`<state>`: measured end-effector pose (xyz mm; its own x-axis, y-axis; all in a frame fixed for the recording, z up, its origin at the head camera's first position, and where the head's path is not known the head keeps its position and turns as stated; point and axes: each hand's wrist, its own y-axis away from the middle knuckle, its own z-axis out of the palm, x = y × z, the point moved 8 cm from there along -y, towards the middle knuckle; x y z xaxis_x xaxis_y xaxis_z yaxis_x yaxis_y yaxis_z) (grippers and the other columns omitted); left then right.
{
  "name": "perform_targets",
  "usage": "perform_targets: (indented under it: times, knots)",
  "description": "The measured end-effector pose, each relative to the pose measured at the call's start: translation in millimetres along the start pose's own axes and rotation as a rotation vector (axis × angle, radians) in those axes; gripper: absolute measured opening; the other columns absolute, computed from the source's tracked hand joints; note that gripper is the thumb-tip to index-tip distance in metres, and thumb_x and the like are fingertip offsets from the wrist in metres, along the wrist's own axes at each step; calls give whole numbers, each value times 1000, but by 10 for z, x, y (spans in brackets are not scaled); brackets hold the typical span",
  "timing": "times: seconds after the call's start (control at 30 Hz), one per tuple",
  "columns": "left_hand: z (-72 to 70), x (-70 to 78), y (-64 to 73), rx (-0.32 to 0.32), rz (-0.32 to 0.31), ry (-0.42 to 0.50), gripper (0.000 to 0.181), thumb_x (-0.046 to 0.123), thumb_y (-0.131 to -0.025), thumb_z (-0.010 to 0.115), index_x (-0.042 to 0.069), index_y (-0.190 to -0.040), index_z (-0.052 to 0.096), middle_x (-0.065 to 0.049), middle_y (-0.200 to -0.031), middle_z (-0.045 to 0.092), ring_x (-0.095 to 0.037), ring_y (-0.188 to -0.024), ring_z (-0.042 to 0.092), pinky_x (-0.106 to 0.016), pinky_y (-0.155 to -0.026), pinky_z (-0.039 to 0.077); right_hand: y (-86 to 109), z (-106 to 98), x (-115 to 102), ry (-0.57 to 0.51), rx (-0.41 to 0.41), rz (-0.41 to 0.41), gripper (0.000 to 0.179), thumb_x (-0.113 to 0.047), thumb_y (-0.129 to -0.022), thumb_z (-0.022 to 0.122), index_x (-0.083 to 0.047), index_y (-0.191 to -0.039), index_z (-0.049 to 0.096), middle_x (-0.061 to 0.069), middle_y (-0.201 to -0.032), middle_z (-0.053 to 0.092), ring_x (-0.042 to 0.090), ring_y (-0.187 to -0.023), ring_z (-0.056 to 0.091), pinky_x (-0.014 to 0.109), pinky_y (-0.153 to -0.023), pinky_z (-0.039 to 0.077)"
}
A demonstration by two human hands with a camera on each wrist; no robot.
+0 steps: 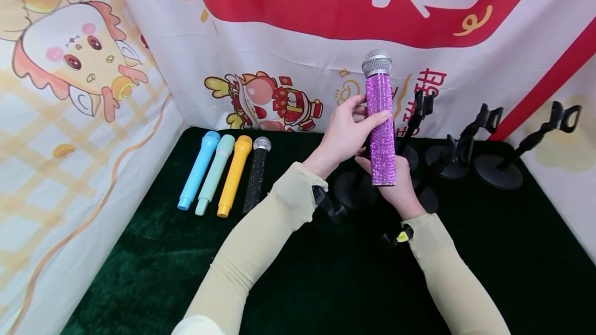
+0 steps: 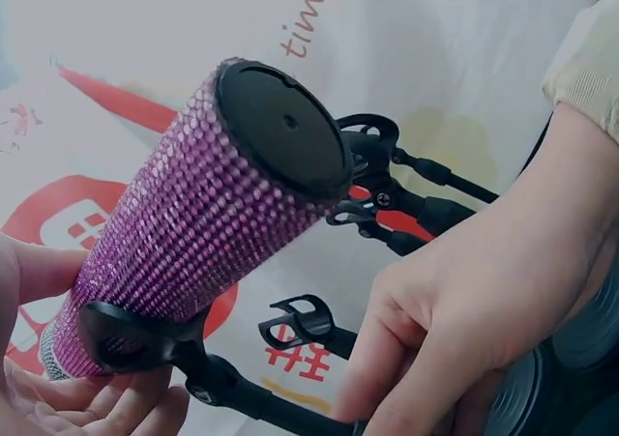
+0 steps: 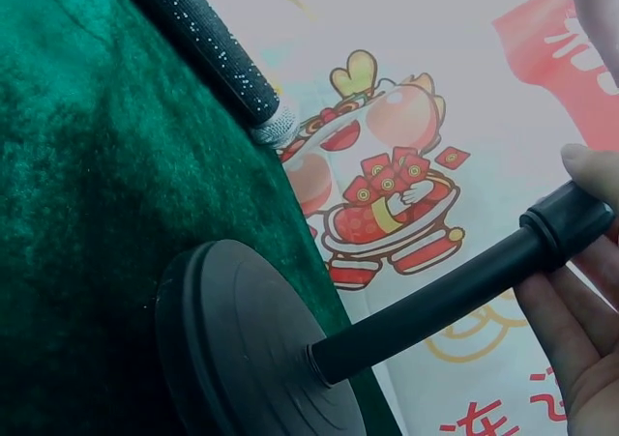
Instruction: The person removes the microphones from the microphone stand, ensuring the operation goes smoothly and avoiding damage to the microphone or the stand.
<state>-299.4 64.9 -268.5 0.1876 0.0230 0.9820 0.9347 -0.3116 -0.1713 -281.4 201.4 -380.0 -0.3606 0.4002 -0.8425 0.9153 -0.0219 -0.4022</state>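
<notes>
My left hand [image 1: 343, 132] grips a purple rhinestone-covered microphone [image 1: 382, 128] with a silver mesh head, its head end tilted up and away. In the left wrist view, a black clip [image 2: 145, 337] of a microphone stand lies against the microphone's side, near the left fingers [image 2: 106, 402]. How far the clip goes round it is partly hidden. My right hand [image 1: 401, 187] holds the stand's pole [image 3: 435, 305] near its upper collar, below the microphone. The stand's round black base [image 3: 256, 344] rests on the green cloth.
Blue [image 1: 198, 169], mint [image 1: 216, 173], yellow [image 1: 235, 176] and black [image 1: 256, 174] microphones lie in a row on the green cloth [image 1: 153, 252] at left. Several black desk stands [image 1: 499, 171] with clips stand at right. A printed cloth [image 1: 298, 50] hangs behind.
</notes>
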Motion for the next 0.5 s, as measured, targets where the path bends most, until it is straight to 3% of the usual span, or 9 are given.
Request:
perform_targets:
  times: [0.17, 0.5]
  knots:
    - [5, 49, -36, -13, 32, 49, 59, 22, -99, 70, 0, -148, 45, -8, -116, 61, -15, -99, 67, -24, -83, 57, -3, 17, -33, -43, -23, -10, 25, -26, -94, 78, -10, -112, 76, 2, -106, 75, 11, -98, 67, 21, -83, 50]
    - [-13, 133, -128, -18, 78, 59, 55, 18, -100, 68, 0, -147, 46, -10, -114, 58, -18, -92, 69, -26, -78, 59, 65, 0, -396, -21, -38, 7, 22, -19, -96, 75, -3, -110, 74, 5, -105, 74, 10, -96, 66, 22, -81, 49]
